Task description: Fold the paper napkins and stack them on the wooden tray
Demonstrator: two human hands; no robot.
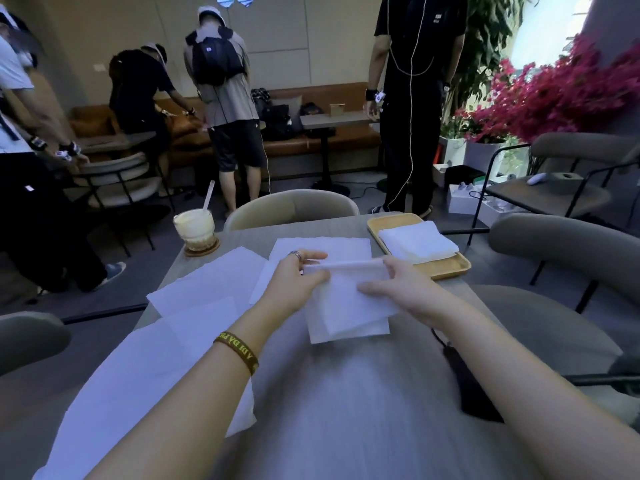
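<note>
Left hand (298, 280) and right hand (398, 289) are each pinching one end of the turned-over far edge of a half-folded paper napkin (346, 306). Its near part is lying mid-counter (329, 410). Stack of folded napkins (417, 241) is sitting on the wooden tray (450, 270), just beyond the right hand. Unfolded napkins (207, 282) are lying overlapped left of the hands. Iced drink (194, 225) is standing on a coaster (202, 250), far-left corner.

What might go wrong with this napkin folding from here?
The napkin pinched between the left hand and right hand shows uneven lower edges, so its fold may end crooked. The left arm lies over the unfolded napkins and might drag them. The drink beside them might spill if bumped.
</note>
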